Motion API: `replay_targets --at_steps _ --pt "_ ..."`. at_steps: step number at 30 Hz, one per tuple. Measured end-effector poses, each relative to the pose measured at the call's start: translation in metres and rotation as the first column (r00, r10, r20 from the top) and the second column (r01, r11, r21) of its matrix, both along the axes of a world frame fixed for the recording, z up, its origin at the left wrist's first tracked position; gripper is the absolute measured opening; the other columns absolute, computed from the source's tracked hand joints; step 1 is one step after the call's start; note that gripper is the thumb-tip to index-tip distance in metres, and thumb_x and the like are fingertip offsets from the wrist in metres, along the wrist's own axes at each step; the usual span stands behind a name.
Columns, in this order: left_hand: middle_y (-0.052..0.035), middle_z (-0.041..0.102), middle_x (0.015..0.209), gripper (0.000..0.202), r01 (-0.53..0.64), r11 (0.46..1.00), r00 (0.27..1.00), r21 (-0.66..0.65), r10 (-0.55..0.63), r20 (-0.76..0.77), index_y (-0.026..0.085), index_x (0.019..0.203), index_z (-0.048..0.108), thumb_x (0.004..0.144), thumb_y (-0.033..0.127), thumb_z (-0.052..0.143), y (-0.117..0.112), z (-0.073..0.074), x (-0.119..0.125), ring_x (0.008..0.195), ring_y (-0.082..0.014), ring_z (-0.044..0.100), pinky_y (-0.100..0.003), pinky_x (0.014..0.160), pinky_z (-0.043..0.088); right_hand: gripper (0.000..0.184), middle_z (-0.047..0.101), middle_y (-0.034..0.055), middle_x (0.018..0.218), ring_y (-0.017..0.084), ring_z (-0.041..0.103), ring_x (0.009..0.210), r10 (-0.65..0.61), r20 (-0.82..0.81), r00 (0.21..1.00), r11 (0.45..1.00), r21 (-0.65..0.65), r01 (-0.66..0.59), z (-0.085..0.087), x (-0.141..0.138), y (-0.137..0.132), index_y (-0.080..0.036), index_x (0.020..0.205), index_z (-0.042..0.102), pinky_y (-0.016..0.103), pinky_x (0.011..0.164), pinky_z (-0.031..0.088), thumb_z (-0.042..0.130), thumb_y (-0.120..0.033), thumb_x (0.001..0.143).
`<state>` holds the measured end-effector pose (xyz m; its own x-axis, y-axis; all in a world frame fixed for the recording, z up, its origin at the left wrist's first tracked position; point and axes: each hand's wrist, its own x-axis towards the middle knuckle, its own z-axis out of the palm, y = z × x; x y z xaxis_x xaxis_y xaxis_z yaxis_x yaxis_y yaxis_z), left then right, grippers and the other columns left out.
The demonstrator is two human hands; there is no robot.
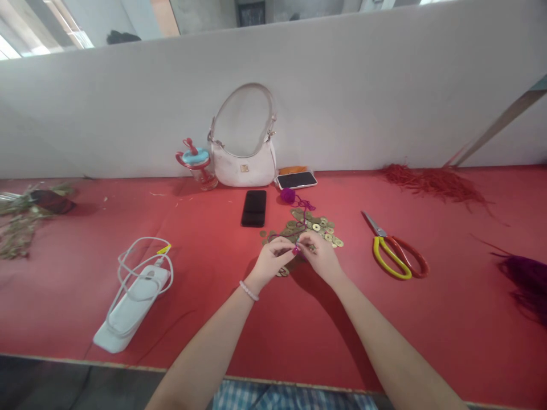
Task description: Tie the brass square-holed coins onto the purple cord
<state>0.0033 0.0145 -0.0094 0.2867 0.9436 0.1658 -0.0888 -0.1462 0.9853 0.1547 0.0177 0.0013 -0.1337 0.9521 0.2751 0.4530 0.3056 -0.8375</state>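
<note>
My left hand (273,259) and my right hand (319,255) meet over the red table (256,319), fingers pinched together on a purple cord (299,225). The cord runs back to a small purple ball of thread (288,195). Several brass coins with square holes (318,226) lie in a pile just beyond my fingers, and a few sit under my left hand. A bead bracelet circles my left wrist.
A black phone (253,208), a second phone (296,180), a white handbag (244,162) and a drinking cup (197,165) sit by the back wall. Yellow and red scissors (395,250) lie to the right, a white power bank with cable (134,296) to the left. Red tassels (431,181) and purple tassels (527,282) lie far right.
</note>
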Motion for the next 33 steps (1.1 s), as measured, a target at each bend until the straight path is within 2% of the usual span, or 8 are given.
replay_targets --at_steps 5,10,16,21,24,28,33 --pt "-0.0076 0.059 0.098 0.013 -0.108 0.994 0.993 -0.031 0.109 0.032 0.016 0.078 0.07 0.073 0.024 0.06 0.0005 0.0022 0.001 0.093 -0.0164 0.055 -0.027 0.082 0.046 0.01 0.059 -0.0003 0.064 0.015 0.057 0.058 0.068 -0.217 0.974 0.986 -0.138 -0.099 -0.0051 -0.0054 -0.0002 -0.02 0.075 0.048 0.025 0.053 0.046 0.054 -0.029 0.075" --pt "-0.008 0.065 0.096 0.016 -0.24 0.966 0.968 -0.091 0.246 0.05 0.016 0.084 0.069 0.072 0.023 0.06 0.0034 -0.0007 0.0006 0.091 -0.0173 0.059 -0.031 0.084 0.046 0.011 0.062 -0.0012 0.063 0.015 0.061 0.059 0.148 -0.36 0.921 0.93 -0.267 -0.254 -0.0055 -0.0103 -0.002 -0.02 0.075 0.05 0.027 0.057 0.048 0.057 -0.028 0.073" --pt "-0.0069 0.067 0.088 0.015 -0.339 0.941 0.94 -0.028 0.336 -0.063 0.015 0.081 0.068 0.072 0.02 0.058 0.0045 -0.0001 -0.0006 0.086 -0.0163 0.06 -0.03 0.081 0.047 0.014 0.067 0.0021 0.07 0.014 0.062 0.064 0.124 -0.393 0.911 0.914 -0.313 -0.259 -0.0003 -0.008 -0.002 -0.017 0.078 0.062 0.029 0.066 0.05 0.057 -0.029 0.073" --pt "-0.0068 0.066 0.085 0.014 -0.377 0.926 0.921 0.004 0.376 -0.105 0.014 0.078 0.068 0.071 0.018 0.057 0.0047 0.0032 -0.0003 0.08 -0.0157 0.061 -0.029 0.076 0.048 0.016 0.069 0.0032 0.083 0.015 0.064 0.077 0.096 -0.483 0.87 0.928 -0.274 -0.254 -0.0014 -0.0073 -0.0018 -0.019 0.084 0.063 0.031 0.077 0.049 0.059 -0.028 0.071" --pt "-0.0073 0.066 0.084 0.014 -0.387 0.922 0.91 0.029 0.386 -0.149 0.013 0.078 0.067 0.071 0.017 0.056 0.0043 0.0039 -0.0006 0.079 -0.0157 0.061 -0.028 0.074 0.049 0.016 0.068 0.0036 0.084 0.015 0.064 0.077 0.062 -0.482 0.874 0.938 -0.27 -0.215 -0.0036 -0.0074 -0.0012 -0.019 0.082 0.063 0.031 0.077 0.049 0.061 -0.028 0.069" --pt "-0.0074 0.067 0.083 0.013 -0.392 0.917 0.896 0.076 0.399 -0.193 0.013 0.077 0.068 0.071 0.016 0.056 0.0037 0.0034 -0.0007 0.078 -0.0159 0.061 -0.029 0.074 0.048 0.016 0.068 0.0035 0.077 0.016 0.063 0.07 -0.004 -0.395 0.919 0.952 -0.283 -0.118 -0.0054 -0.0064 0.0005 -0.018 0.079 0.062 0.03 0.068 0.05 0.06 -0.03 0.069" --pt "-0.0074 0.066 0.083 0.013 -0.41 0.906 0.879 0.104 0.423 -0.218 0.013 0.077 0.068 0.071 0.013 0.056 0.0027 0.0034 0.0003 0.077 -0.0155 0.061 -0.028 0.073 0.049 0.014 0.064 0.0023 0.069 0.015 0.058 0.06 0.033 -0.227 0.973 0.97 -0.227 -0.086 -0.0056 -0.0089 0.0003 -0.018 0.074 0.06 0.027 0.058 0.047 0.056 -0.031 0.072"
